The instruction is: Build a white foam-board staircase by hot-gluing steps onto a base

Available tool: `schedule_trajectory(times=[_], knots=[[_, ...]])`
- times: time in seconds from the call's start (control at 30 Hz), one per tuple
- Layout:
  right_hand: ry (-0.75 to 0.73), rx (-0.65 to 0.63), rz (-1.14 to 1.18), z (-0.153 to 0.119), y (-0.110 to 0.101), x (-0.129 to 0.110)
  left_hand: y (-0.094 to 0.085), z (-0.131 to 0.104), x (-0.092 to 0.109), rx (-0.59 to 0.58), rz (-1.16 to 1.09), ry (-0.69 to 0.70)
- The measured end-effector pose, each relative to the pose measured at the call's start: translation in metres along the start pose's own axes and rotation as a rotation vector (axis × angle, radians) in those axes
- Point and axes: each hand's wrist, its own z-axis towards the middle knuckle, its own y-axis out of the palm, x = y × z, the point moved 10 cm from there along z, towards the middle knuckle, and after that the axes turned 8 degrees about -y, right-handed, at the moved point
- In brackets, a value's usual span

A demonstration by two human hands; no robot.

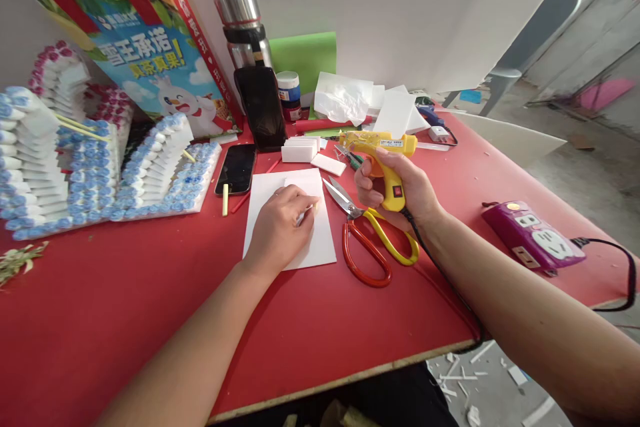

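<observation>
Two bare hands are at work over a red tabletop. The left hand rests on a flat rectangular white board, palm down, fingers curled and thumb drawn in near the index finger. A small pale bit shows at its fingertips; from where I stand, I cannot tell whether it is gripped. The right hand is wrapped firmly around the handle of a yellow plastic glue gun, raised above the table to the right of the board with its nozzle pointing left. A black cord hangs from the grip and passes beneath the right forearm.

Noted just right of the board: large metal scissors with one red and one yellow handle, lying with blades slightly parted. Just beyond the board stand several upright white rectangular blocks, one more lying flat near them. To the left lies a black smartphone, with a short pale-yellow stick overlapping its near edge. Farther left sit white structures trimmed with blue-and-white rolls. A purple power strip with white sockets occupies the right side.
</observation>
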Motion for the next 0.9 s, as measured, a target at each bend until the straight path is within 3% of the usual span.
schedule_trajectory(times=[0.3, 0.67, 0.9], knots=[[0.003, 0.002, 0.022, 0.0, 0.0, 0.001, -0.008, 0.0, 0.001, 0.021, -0.035, -0.037], [0.002, 0.011, 0.009, 0.001, -0.002, 0.002, -0.012, -0.005, 0.015, 0.046, 0.101, 0.165], [-0.002, -0.001, -0.01, 0.001, -0.002, 0.001, -0.01, -0.004, 0.015, 0.032, 0.096, 0.16]])
